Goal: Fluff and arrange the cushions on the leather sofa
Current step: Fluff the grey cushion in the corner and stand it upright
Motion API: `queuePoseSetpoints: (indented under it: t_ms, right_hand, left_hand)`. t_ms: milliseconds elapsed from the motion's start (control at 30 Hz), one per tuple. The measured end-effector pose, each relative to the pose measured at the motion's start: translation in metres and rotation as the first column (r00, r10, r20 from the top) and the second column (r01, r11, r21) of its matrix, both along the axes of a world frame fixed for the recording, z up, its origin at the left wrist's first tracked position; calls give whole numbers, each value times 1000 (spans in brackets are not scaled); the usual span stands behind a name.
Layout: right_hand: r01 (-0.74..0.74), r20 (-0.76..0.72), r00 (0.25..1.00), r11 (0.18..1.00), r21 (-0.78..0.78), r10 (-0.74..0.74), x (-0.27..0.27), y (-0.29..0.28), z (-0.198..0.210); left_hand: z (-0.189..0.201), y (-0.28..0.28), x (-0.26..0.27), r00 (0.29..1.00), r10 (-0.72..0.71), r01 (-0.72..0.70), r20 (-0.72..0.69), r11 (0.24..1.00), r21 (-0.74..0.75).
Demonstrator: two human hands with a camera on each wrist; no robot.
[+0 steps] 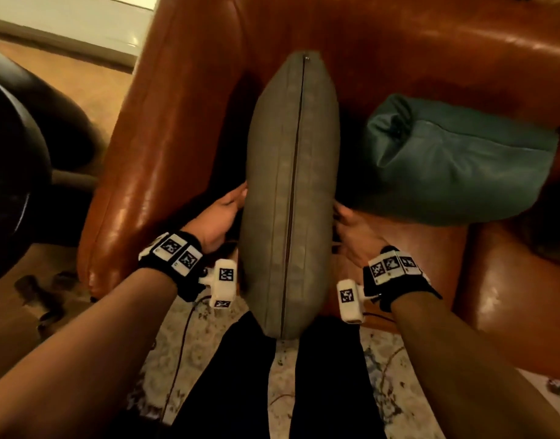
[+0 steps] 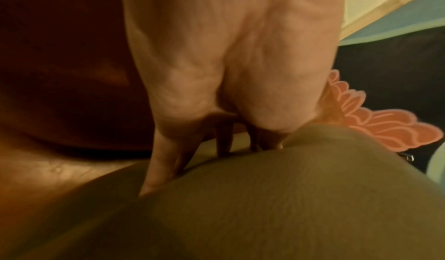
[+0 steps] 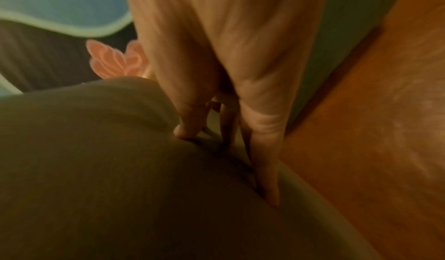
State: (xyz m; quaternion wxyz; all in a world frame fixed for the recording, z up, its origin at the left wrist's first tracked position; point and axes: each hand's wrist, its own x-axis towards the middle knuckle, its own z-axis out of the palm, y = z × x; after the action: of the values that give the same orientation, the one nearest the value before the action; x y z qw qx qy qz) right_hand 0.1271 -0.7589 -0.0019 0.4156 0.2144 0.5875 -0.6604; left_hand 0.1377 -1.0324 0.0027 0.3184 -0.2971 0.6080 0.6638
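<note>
Head view: one grey-olive cushion stands on its edge on the seat of the brown leather sofa, zip seam facing up and running away from me, plump in the middle and tapering to both ends. My left hand presses its left face, my right hand its right face, so it sits squeezed between two palms. One teal cushion lies slumped just to the right (creased at its near corner). Two cushions counted, two hands, one patterned rug under my legs. Left wrist view: my left hand has straight fingers pushing into the grey-olive cushion, denting the fabric; nothing is gripped. Right wrist view: my right hand likewise, flat fingers sunk in the cushion's side, thumb tip touching it; picture blurred.
</note>
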Motion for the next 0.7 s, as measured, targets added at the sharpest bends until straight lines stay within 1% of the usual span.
queuePoseSetpoints:
  t_ms: [67,133,167,233,267,300,367,400,433,467,500,533,567,600,633,667,700]
  right_hand:
    - [50,-39,998,999,-10,-51,-7,-5,4]
    - [86,-60,995,996,27,-84,-13,-17,4]
    - [102,-68,993,992,74,-97,-16,-24,3]
    - [113,-106,990,966,232,-90,-21,-37,-7]
    - [105,-129,989,942,319,-67,-23,-40,-16]
    - [107,-139,989,923,369,-59,-24,-41,-26]
    - [108,-177,983,911,399,-39,-23,-42,-28]
    - [105,-231,973,903,417,-6,-18,-44,-18]
    - [82,-308,949,887,455,70,-12,-48,-2]
    - [49,-405,898,873,485,174,0,-53,18]
    - [-14,-511,795,851,525,328,14,-58,32]
    - [-93,-586,625,794,600,516,29,-65,46]
    - [-150,-608,384,696,702,695,44,-72,56]
    - [-206,-560,116,571,794,820,55,-77,58]
    - [-268,-493,-88,456,848,865,63,-81,56]
    - [-355,-441,-217,351,867,871,66,-82,52]
    - [-412,-400,-305,259,873,864,64,-81,45]
  left_hand:
    - [2,-4,-13,998,-45,44,-40,999,-15]
    - [5,-8,-25,995,-78,76,-67,997,-25]
    - [8,-7,-31,992,-91,87,-86,995,-45]
    - [10,-8,-36,990,-78,70,-121,995,-69]
    - [14,-10,-35,990,-48,40,-135,997,-66]
    - [17,-13,-31,991,-29,19,-133,997,-74]
    - [31,-19,-17,994,-12,0,-113,995,-104]
    - [38,-21,-6,996,2,-15,-94,991,-130]
    - [46,-21,7,997,18,-30,-77,987,-157]
    - [54,-18,21,998,17,-28,-64,984,-174]
    - [61,-14,37,998,21,-31,-65,985,-169]
    - [66,-7,52,997,27,-38,-73,987,-158]
    - [68,1,65,996,62,-70,-62,989,-132]
    - [69,12,81,993,113,-114,-19,986,-118]
    - [69,22,93,988,151,-146,46,984,-101]
    - [70,35,105,975,189,-180,117,980,-85]
    - [67,45,113,958,230,-224,173,973,-53]
